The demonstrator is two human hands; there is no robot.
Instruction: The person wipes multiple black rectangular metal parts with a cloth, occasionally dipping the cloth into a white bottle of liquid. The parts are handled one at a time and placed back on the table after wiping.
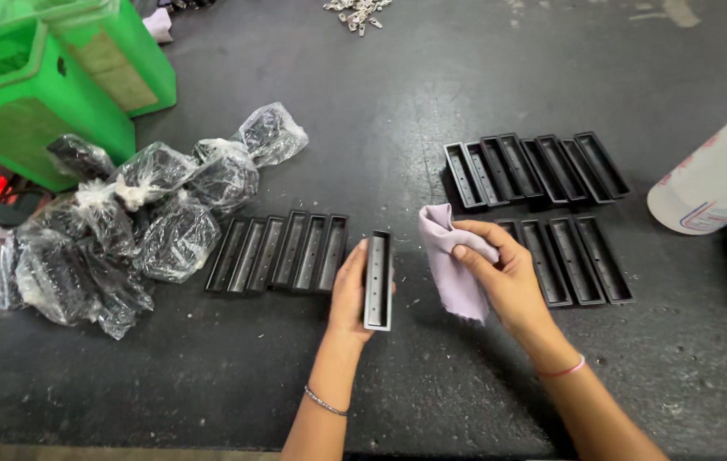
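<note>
One broad dark counter (pixel 432 77) carries everything, its surface matte, scuffed and dusted with pale specks. At its far left corner stand bright green plastic crates (pixel 30 94), hard-walled and boxy. Below them, toward the left edge, lies a heap of clear crinkled plastic bags (pixel 124 222), each knotted shut around dark parts. At the right edge a white plastic bottle (pixel 713 183) lies on its side.

Between these sit shallow black trays, long, narrow, open-topped and moulded in rigid plastic. Seven or so make a tight row (pixel 538 166) toward the far right, with another row (pixel 577 260) just nearer; a third row (pixel 282 252) lies left of centre, beside the bags. Sorted apart like this, the groups look to me like separate batches, though I cannot tell which is which.

Near the counter's near edge, at its middle, the left hand (pixel 348 294) holds one black tray (pixel 378 280) upright on its long side, fingers closed around its back, so the open face with its small holes turns toward the other hand. The right hand (pixel 508 273) pinches a soft, pale lilac cloth (pixel 453 256), fingers closed on its bunched folds, just beside the tray but not touching it. A small scatter of silvery metal pieces (pixel 356 12) lies at the far edge.
</note>
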